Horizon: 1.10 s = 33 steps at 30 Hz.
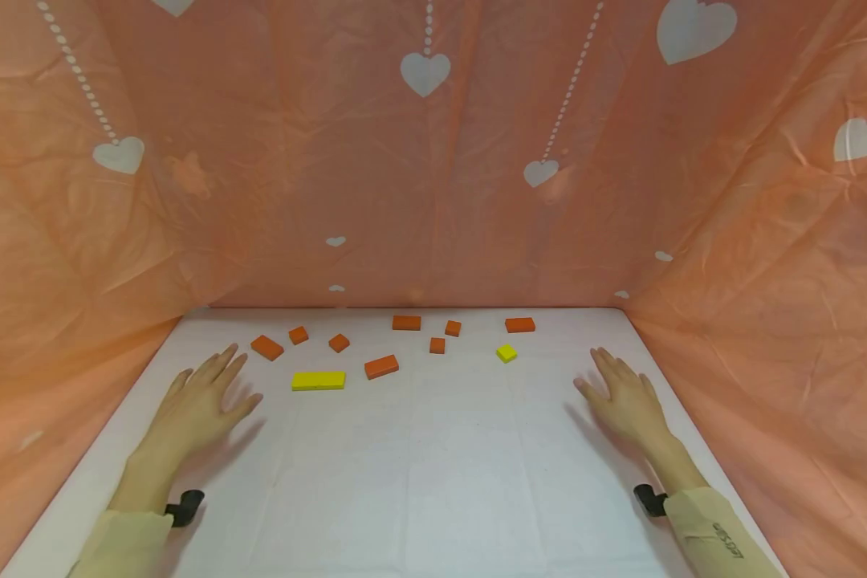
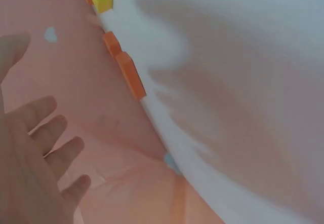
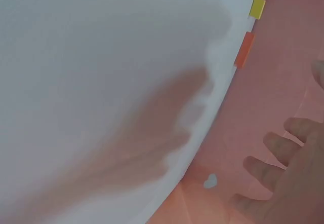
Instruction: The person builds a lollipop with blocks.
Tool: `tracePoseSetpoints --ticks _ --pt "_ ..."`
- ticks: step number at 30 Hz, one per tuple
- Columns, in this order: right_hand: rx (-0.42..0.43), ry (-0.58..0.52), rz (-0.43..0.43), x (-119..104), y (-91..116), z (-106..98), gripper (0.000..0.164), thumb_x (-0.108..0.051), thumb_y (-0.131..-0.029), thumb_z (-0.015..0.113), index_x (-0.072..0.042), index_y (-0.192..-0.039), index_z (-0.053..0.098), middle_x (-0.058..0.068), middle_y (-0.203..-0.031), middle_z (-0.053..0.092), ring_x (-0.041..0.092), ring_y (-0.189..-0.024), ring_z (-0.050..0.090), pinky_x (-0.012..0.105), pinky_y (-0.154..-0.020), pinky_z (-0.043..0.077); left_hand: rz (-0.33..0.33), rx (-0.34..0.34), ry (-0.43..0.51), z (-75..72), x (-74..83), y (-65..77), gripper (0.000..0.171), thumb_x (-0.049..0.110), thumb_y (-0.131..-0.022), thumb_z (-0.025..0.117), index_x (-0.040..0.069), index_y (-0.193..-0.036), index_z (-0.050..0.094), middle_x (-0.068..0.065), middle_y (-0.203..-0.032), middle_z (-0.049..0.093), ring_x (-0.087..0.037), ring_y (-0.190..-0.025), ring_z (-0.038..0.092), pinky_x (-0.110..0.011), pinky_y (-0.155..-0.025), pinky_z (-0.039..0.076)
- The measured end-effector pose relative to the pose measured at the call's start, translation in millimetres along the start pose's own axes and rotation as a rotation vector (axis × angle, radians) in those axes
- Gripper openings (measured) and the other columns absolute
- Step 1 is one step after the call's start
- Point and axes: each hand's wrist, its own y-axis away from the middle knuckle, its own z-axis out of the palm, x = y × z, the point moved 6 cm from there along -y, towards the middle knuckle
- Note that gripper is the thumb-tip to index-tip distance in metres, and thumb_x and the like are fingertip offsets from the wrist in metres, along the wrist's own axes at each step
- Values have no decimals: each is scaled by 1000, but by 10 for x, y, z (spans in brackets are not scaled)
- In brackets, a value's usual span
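Note:
My left hand [image 1: 199, 408] hovers above the left part of the table with its fingers spread, holding nothing. Nearest to it are an orange rectangular block [image 1: 267, 348] and a long yellow block [image 1: 319, 380]. On the other side, my right hand [image 1: 627, 404] is also held over the table, fingers apart and nothing in them. A small yellow block [image 1: 506, 353] and an orange rectangular block [image 1: 520, 325] lie ahead and to the left of it. Both wrist views show the hands, left [image 2: 38, 158] and right [image 3: 288, 168], raised off the surface, with shadows below.
More orange blocks lie scattered along the far half of the white table [image 1: 419, 482], among them a tilted rectangular one [image 1: 381, 367], a rectangular one [image 1: 407, 323] at the back and several small ones. Pink cloth [image 1: 433, 201] with white hearts encloses the back and sides.

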Motion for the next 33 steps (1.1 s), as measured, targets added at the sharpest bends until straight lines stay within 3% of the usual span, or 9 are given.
tracePoseSetpoints --ticks 9,15,24,33 --pt "113 -124 -22 -145 -96 -5 68 -42 -106 56 1 -157 40 27 -159 41 51 -143 40 66 -117 30 136 181 77 -60 206 -167 59 28 -94 74 -5 -140 58 -28 -148 52 -49 -132 51 -67 -105 37" --pt "133 -195 -3 -281 -228 55 67 -38 -106 58 2 -157 40 27 -159 41 50 -146 37 64 -119 29 179 223 140 -25 314 -305 49 19 -93 76 -3 -135 63 -27 -141 60 -49 -128 56 -68 -100 42" --pt "151 -292 -27 -564 -440 197 62 -27 -104 62 3 -155 42 26 -158 43 46 -146 38 61 -121 29 194 113 212 178 474 -508 45 17 -98 73 4 -139 62 -20 -142 61 -46 -128 57 -67 -104 42" --pt "105 -380 -37 -745 -674 442 59 -19 -101 66 3 -152 46 24 -153 49 43 -125 58 59 -103 50 233 13 216 374 575 -630 38 16 -99 72 4 -134 67 -19 -139 63 -44 -126 60 -64 -103 49"
